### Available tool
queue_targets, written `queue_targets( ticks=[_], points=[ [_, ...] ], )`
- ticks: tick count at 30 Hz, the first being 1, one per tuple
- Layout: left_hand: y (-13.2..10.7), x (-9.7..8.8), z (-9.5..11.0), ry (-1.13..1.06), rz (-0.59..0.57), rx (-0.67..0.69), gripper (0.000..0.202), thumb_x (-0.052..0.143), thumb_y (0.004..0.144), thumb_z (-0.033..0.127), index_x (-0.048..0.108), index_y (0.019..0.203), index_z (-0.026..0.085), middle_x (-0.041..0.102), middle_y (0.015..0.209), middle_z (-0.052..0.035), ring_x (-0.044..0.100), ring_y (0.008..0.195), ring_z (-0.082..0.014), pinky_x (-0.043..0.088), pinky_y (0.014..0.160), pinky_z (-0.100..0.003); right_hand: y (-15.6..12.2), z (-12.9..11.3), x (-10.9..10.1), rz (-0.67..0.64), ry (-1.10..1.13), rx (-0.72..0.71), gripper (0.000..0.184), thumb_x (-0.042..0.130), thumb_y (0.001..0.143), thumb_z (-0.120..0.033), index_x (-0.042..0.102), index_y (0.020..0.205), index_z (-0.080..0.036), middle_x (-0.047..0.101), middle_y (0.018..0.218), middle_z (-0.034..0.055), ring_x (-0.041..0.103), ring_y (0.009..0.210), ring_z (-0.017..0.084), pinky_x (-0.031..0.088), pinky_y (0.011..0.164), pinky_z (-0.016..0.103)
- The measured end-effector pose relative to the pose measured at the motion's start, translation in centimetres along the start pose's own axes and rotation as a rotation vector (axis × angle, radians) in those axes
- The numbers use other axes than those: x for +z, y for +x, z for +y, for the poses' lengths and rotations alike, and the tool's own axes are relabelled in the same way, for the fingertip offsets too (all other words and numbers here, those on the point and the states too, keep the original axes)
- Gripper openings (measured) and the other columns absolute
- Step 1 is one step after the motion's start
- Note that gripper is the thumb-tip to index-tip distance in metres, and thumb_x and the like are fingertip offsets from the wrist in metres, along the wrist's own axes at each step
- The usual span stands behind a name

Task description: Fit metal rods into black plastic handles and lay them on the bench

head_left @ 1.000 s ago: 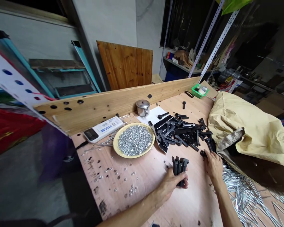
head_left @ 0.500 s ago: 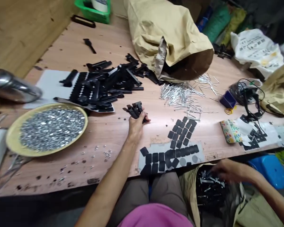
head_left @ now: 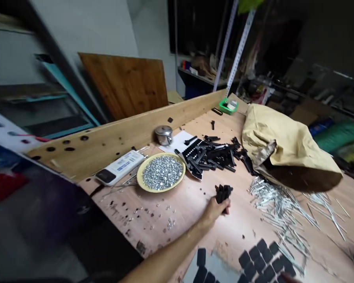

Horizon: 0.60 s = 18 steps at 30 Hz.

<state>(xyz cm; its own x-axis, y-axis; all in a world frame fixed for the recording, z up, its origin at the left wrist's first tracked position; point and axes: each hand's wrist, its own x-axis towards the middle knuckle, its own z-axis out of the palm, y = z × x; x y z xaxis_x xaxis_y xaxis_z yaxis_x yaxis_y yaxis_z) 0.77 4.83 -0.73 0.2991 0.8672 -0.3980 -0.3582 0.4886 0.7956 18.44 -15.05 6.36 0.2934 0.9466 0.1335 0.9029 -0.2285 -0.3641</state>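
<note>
My left hand is closed around several short black plastic pieces, held upright just above or on the tabletop. Ahead of it lies a heap of similar black plastic pieces. Thin silvery metal pins are strewn to the right of that hand. Black rounded-square pads lie in rows near the bottom edge, some on a grey sheet. Only a blurred bit of my right hand shows beside these pads at the bottom edge; its fingers cannot be made out.
A yellow dish full of small metal nuts or washers stands left, with a white box and a lidded metal pot near it. An open brown paper sack lies at the back right. A wooden board edges the table.
The view has swung left and up, bringing the wall and shelves in. My left hand still grips the black pieces. My right hand has left the bag of dark parts beside the lap.
</note>
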Motion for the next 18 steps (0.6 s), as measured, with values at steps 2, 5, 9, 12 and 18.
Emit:
queue_targets(
  ticks=[2, 5, 9, 12, 18],
  points=[
    [0.0, -0.1, -0.3, -0.007, -0.065, 0.015, 0.040, 0.074, 0.058, 0.036, 0.066, 0.086, 0.009, 0.055, 0.050, 0.0030, 0.050, 0.043, -0.0078, 0.037, 0.046, -0.019, 6.9, -0.2, 1.8, 0.002, 0.000, -0.090, 0.040, 0.036, 0.088, -0.050, 0.067, 0.096, -0.026, 0.072, 0.090, 0.0049, 0.067, 0.074, 0.022, 0.055, 0.058, 0.033],
    [0.0, -0.3, -1.0, -0.006, -0.135, -0.012, 0.045, 0.074, 0.057, 0.040, 0.065, 0.089, 0.009, 0.057, 0.057, 0.0022, 0.050, 0.045, -0.0068, 0.035, 0.047, -0.019, 17.6, -2.1, 4.6, -0.010, -0.136, -0.149, 0.030, 0.042, 0.085, -0.035, 0.068, 0.090, -0.021, 0.071, 0.089, 0.0079, 0.067, 0.081, 0.023, 0.051, 0.069, 0.030],
    [0.4, -0.2, -1.5, -0.051, -0.170, -0.051, 0.057, 0.077, 0.050, 0.052, 0.063, 0.085, 0.009, 0.058, 0.059, 0.0010, 0.051, 0.045, -0.0073, 0.038, 0.049, -0.021, 27.8, -4.9, 8.6, 0.027, -0.279, -0.043, 0.025, 0.043, 0.084, -0.022, 0.068, 0.085, -0.015, 0.067, 0.090, 0.0151, 0.064, 0.085, 0.025, 0.046, 0.069, 0.033],
    [0.6, 0.0, -1.6, -0.097, -0.147, -0.076, 0.064, 0.078, 0.045, 0.057, 0.061, 0.083, 0.009, 0.060, 0.060, -0.0006, 0.052, 0.046, -0.0084, 0.040, 0.051, -0.023, 30.8, -5.7, 10.6, 0.070, -0.289, 0.054, 0.024, 0.044, 0.082, -0.017, 0.067, 0.081, -0.010, 0.063, 0.094, 0.0228, 0.062, 0.088, 0.030, 0.044, 0.065, 0.037],
    [0.8, -0.1, -1.2, -0.234, 0.008, -0.036, 0.066, 0.079, 0.043, 0.059, 0.060, 0.083, 0.010, 0.065, 0.070, -0.0060, 0.057, 0.053, -0.0115, 0.044, 0.055, -0.026, 28.0, -6.1, 10.1, 0.022, -0.186, 0.122, 0.030, 0.046, 0.081, -0.032, 0.067, 0.082, -0.010, 0.066, 0.079, 0.0173, 0.064, 0.070, 0.027, 0.045, 0.058, 0.034]
  ],
)
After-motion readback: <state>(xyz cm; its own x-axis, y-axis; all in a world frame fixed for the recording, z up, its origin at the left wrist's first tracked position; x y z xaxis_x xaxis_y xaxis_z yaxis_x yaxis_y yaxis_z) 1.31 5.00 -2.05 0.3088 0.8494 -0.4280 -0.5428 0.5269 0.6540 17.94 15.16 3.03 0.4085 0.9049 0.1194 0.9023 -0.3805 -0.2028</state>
